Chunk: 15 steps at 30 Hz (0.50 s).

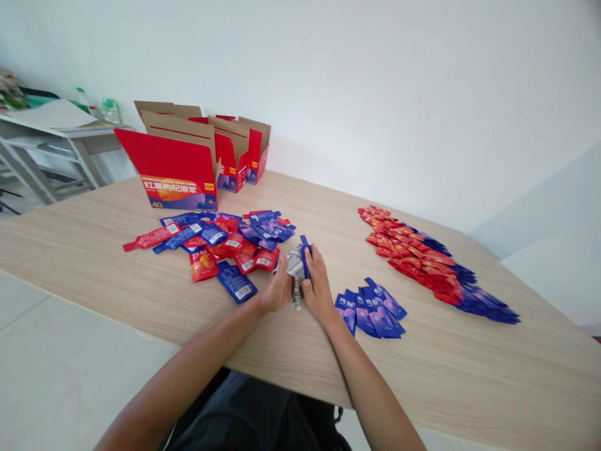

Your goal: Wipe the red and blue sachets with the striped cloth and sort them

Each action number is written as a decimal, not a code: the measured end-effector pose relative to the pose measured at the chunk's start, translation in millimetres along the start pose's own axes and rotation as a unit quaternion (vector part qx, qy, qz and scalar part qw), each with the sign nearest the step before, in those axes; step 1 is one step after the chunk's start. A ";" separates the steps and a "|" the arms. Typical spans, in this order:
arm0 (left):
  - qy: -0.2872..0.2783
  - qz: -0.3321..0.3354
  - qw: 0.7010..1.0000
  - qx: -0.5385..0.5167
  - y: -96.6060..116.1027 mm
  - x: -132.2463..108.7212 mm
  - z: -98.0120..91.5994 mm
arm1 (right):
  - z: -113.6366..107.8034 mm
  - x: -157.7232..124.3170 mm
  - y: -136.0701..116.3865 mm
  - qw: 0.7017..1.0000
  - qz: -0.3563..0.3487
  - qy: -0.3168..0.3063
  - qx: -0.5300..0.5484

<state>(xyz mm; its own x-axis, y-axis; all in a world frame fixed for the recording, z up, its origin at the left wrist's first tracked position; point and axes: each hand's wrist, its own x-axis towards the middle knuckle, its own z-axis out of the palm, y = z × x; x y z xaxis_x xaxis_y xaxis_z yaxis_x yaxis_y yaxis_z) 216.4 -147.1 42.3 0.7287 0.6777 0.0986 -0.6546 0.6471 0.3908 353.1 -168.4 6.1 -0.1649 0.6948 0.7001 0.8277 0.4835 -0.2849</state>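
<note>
Both of my hands meet over the middle of the wooden table. My left hand and my right hand are closed around a small stack of sachets, held between them with their silver backs showing and one blue sachet at the top. Just left of my hands lies a loose pile of red and blue sachets. Right of my right hand, a short fanned row of blue sachets lies flat on the table.
A long overlapping row of red and blue sachets runs along the table's right side. Open red cardboard boxes stand at the far left of the table. A grey shelf unit stands beyond the table's left end.
</note>
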 end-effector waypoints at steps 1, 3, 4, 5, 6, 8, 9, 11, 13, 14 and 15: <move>0.001 0.001 1.000 -0.004 2.9 -0.1 1.0 | -0.9 0.3 -0.2 1.000 -0.004 -0.005 -0.006; 0.010 0.010 1.000 -0.019 10.8 -0.5 2.9 | -2.6 1.2 -0.9 0.999 -0.018 -0.022 -0.028; 0.019 0.017 0.999 -0.030 15.6 -0.6 3.4 | -3.2 1.6 -1.2 0.998 -0.030 -0.033 -0.042; 0.029 0.025 0.998 -0.040 20.6 -0.5 3.6 | -3.4 1.8 -1.4 0.997 -0.042 -0.044 -0.056; 0.040 0.031 0.997 -0.050 25.4 -0.4 3.4 | -3.2 1.8 -1.6 0.995 -0.052 -0.054 -0.069; 0.058 0.035 0.996 -0.066 33.3 0.2 2.6 | -1.6 0.9 -2.2 0.992 -0.062 -0.064 -0.086; 0.064 0.034 0.995 -0.070 35.9 0.5 2.4 | -0.5 0.2 -2.5 0.992 -0.062 -0.065 -0.091; 0.070 0.030 0.994 -0.073 37.8 0.8 2.7 | 1.5 -1.2 -3.3 0.992 -0.059 -0.061 -0.096; 0.063 0.019 0.996 -0.067 35.2 0.8 3.7 | 2.6 -1.9 -3.9 0.992 -0.049 -0.051 -0.103; 0.055 0.012 0.997 -0.061 32.5 0.6 4.0 | 2.8 -1.9 -4.0 0.993 -0.041 -0.045 -0.105; 0.046 0.003 0.997 -0.054 28.9 0.5 4.0 | 2.7 -1.7 -4.0 0.993 -0.033 -0.039 -0.106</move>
<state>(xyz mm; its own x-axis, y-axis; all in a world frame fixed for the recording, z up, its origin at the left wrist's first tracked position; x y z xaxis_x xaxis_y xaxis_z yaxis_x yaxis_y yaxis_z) 198.6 -129.4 57.3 0.7063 0.7078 0.0137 -0.6803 0.6732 0.2898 348.7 -170.0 4.2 -0.2571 0.7078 0.6579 0.9062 0.4130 -0.0902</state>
